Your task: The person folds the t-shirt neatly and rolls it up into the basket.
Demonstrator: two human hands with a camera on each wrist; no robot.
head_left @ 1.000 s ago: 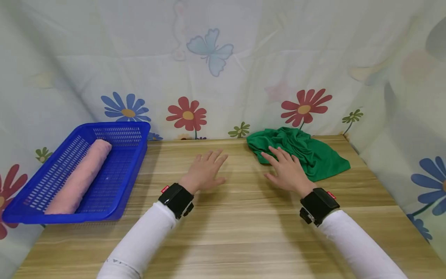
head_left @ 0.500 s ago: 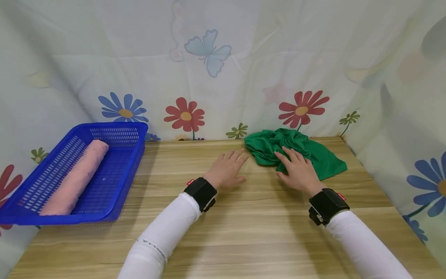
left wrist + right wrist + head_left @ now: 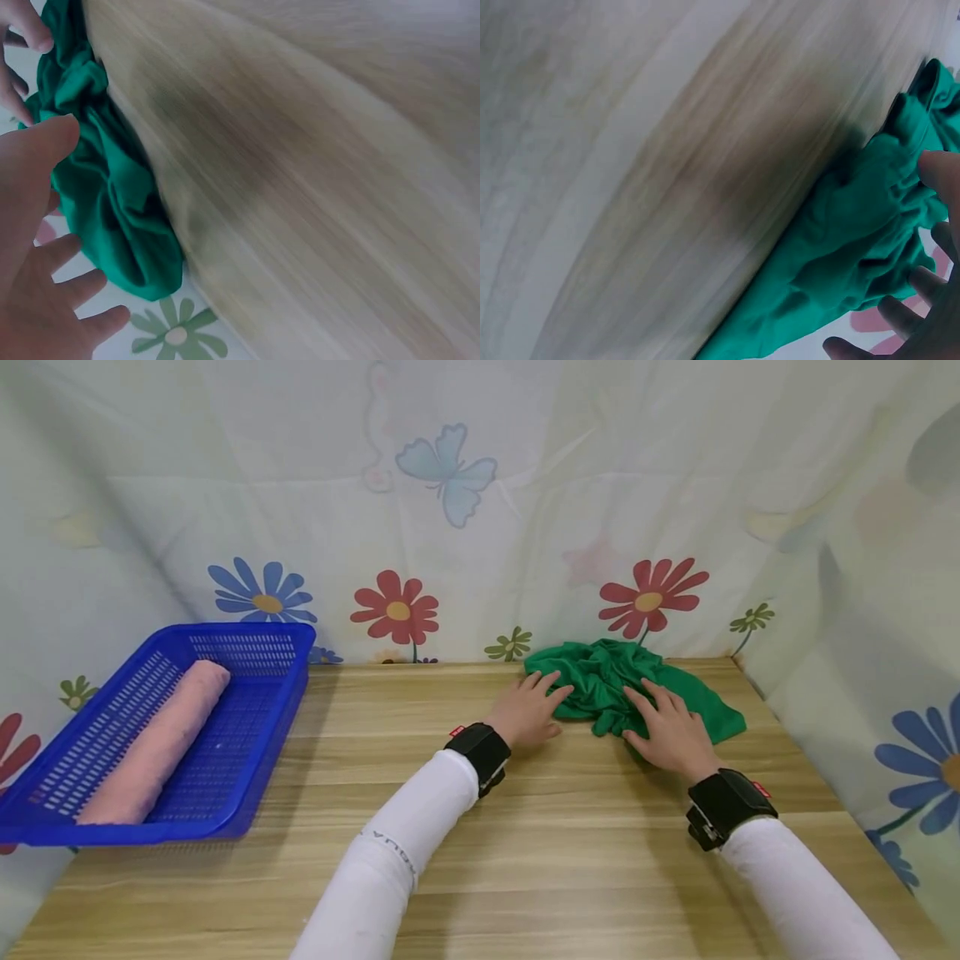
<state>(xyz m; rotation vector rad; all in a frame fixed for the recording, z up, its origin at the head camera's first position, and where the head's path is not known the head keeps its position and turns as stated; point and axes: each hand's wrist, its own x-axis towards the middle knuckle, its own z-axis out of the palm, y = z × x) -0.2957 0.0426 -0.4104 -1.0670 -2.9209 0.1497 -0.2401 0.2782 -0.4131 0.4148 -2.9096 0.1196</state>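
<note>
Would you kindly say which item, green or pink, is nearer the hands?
The crumpled green cloth, by the left hand and right hand; the pink roll lies farther off, in the blue basket.

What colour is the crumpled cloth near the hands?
Plain green; the cloth shows best in the head view.

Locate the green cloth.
In the head view, the green cloth lies right of centre at the back of the table, the left hand by its left end, the right hand by its front.

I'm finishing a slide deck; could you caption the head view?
Left hand and right hand at a crumpled green cloth, a pink roll lying in a blue basket.
</note>
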